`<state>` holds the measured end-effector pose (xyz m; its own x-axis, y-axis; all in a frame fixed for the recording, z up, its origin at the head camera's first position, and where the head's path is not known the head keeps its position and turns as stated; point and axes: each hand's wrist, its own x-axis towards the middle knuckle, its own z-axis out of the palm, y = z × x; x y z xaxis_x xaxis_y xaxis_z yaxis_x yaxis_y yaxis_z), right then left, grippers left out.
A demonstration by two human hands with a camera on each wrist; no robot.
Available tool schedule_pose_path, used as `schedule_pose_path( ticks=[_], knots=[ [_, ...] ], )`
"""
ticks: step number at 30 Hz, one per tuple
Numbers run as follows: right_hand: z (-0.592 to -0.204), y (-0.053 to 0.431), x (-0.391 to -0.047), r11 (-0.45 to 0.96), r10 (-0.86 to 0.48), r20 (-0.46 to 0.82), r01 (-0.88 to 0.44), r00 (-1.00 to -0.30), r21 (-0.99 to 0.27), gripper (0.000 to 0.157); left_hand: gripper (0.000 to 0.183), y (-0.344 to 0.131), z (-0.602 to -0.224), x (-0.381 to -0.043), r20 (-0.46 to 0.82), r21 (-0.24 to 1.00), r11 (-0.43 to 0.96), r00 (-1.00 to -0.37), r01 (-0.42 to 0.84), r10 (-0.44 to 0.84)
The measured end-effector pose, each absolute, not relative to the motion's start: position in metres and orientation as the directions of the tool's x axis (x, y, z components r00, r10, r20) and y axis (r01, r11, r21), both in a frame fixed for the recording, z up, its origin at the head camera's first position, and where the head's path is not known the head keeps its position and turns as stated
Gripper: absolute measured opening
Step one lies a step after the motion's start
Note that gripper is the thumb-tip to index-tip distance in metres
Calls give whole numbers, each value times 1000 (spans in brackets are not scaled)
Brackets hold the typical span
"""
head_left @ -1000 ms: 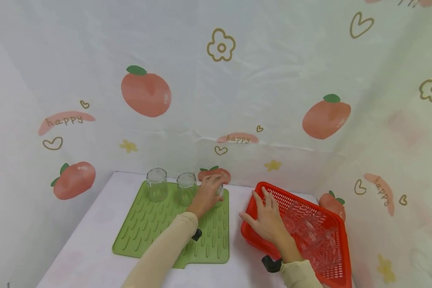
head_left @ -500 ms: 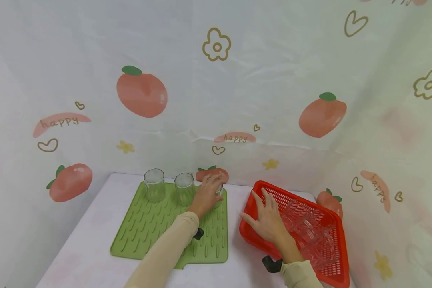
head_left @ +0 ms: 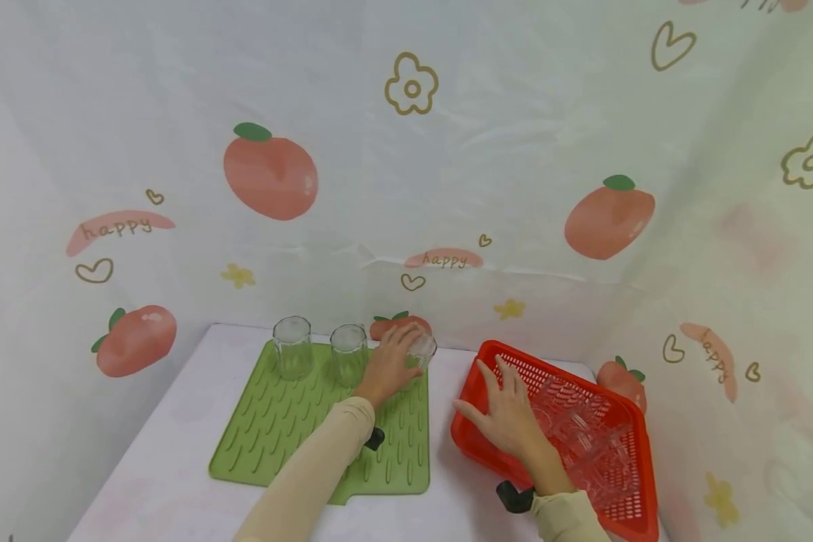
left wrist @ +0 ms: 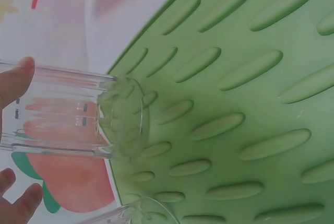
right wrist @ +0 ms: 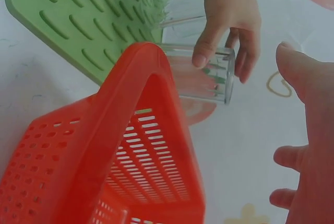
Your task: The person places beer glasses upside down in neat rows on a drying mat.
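Observation:
A clear glass mug [head_left: 425, 351] stands at the far right corner of the green ribbed drying mat [head_left: 291, 433]. My left hand [head_left: 388, 370] is at its left side. In the left wrist view the thumb lies against the mug's wall [left wrist: 62, 85], while other fingers are apart from it. To the left stand another mug [head_left: 349, 361] and a third [head_left: 293, 354], both upright. My right hand [head_left: 508, 421] hovers with spread fingers over the near left side of the red basket [head_left: 462, 406], holding nothing.
Several clear glass mugs [head_left: 586, 440] lie jumbled in the basket, right of the mat. A white wall cloth [head_left: 352, 188] with printed fruit rises directly behind the table. White tabletop [head_left: 440, 467] shows between mat and basket.
The right-hand mug has shifted slightly right and shows more beside my left hand, which stays nearly in place. My right hand has barely moved.

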<state>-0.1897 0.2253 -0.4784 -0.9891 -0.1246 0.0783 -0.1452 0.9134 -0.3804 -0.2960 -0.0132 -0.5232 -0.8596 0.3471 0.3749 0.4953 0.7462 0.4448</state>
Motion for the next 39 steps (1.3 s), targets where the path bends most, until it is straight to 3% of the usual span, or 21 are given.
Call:
schedule_pose_path(
  ticks=[26,39],
  knots=[
    [-472,248,-191,931,-58,11,-58,-998,-359,102,85,-43,-495,-275,406,566,656,-861,500,306],
    [-475,263,-192,937,-32,29,-40,-999,-348,102,95,-78,-502,-254,343,512,765,-910,390,235]
  ],
)
